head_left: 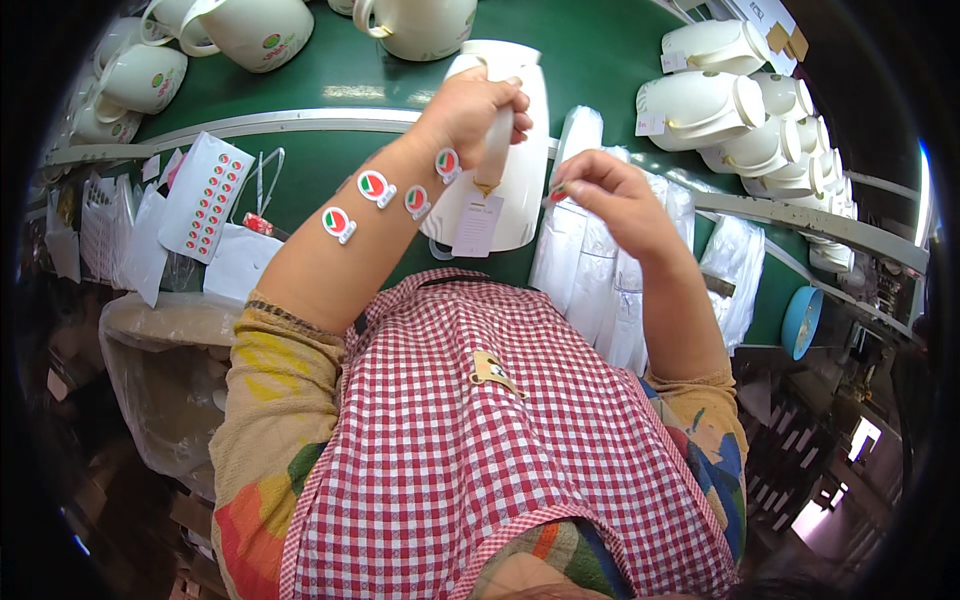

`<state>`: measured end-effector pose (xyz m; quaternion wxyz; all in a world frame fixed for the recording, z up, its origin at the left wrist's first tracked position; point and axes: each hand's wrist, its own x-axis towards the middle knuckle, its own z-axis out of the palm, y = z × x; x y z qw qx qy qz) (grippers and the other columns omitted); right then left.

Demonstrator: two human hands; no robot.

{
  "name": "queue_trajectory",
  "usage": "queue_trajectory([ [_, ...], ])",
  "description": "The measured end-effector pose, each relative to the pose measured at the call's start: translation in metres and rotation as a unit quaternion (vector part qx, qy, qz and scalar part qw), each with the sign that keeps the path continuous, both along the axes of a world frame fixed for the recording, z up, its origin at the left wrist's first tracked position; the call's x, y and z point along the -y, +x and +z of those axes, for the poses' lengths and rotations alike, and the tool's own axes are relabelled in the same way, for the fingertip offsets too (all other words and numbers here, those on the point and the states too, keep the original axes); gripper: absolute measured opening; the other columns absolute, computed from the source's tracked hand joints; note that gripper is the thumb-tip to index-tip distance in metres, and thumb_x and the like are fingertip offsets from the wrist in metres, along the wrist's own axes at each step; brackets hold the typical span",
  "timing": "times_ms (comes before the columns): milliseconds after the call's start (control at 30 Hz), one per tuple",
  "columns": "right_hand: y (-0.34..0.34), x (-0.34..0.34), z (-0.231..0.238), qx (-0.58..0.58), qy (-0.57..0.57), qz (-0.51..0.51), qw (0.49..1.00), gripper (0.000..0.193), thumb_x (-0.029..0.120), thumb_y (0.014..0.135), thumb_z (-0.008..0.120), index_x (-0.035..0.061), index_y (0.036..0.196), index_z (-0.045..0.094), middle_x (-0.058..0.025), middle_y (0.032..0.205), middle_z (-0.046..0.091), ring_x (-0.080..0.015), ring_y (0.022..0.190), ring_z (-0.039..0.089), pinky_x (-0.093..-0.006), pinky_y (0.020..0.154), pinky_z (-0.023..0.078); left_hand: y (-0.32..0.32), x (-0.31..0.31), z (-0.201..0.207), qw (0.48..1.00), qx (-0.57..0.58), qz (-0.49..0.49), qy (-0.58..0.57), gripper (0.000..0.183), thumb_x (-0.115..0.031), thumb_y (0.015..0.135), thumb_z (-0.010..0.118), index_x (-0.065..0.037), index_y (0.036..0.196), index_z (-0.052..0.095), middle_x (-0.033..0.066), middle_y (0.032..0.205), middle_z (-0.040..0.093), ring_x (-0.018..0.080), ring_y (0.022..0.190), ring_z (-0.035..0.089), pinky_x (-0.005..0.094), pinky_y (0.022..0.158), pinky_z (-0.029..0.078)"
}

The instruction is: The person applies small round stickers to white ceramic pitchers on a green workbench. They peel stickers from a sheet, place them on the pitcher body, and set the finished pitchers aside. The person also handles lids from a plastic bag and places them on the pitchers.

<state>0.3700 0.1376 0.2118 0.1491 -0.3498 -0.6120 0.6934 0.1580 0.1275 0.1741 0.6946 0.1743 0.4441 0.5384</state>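
Note:
A white jug (520,190) lies on its side in front of me, with a small printed tag (478,226) hanging by the lower end of its handle. Around the upper part of that handle, the fingers of my left hand (478,108) are closed. To the right of the jug my right hand (615,195) pinches a small round red-and-green sticker (559,191) between thumb and forefinger. Several similar stickers (373,187) are stuck along my left forearm.
White jugs stand at the far left (265,35) and lie stacked on the right (700,110). Folded clear plastic bags (600,260) lie below my right hand. A sticker sheet (208,195) stands at left, above a plastic-lined box (150,330). A blue bowl (801,322) sits far right.

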Motion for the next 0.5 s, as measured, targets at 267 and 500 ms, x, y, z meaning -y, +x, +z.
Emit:
queue_trajectory([
  [267, -0.027, 0.046, -0.041, 0.046, 0.119, 0.261, 0.957, 0.008, 0.009, 0.087, 0.057, 0.0015, 0.089, 0.057, -0.0113, 0.107, 0.062, -0.0207, 0.093, 0.061, -0.0321, 0.083, 0.049, 0.012, -0.016, -0.031, 0.996, 0.024, 0.046, -0.073, 0.01, -0.011, 0.096, 0.046, -0.004, 0.089, 0.047, 0.0035, 0.076, 0.054, 0.0135, 0.065, 0.052, 0.0291, 0.062, 0.047],
  [500, -0.013, 0.024, -0.051, 0.043, -0.015, 0.086, 0.995, 0.007, 0.008, 0.089, 0.054, 0.0021, 0.09, 0.058, -0.0118, 0.115, 0.062, -0.0165, 0.095, 0.061, -0.0311, 0.086, 0.048, 0.011, -0.027, -0.038, 0.995, 0.018, 0.063, -0.077, 0.007, -0.01, 0.096, 0.045, -0.006, 0.092, 0.042, 0.0039, 0.076, 0.053, 0.0128, 0.062, 0.051, 0.0296, 0.058, 0.046],
])
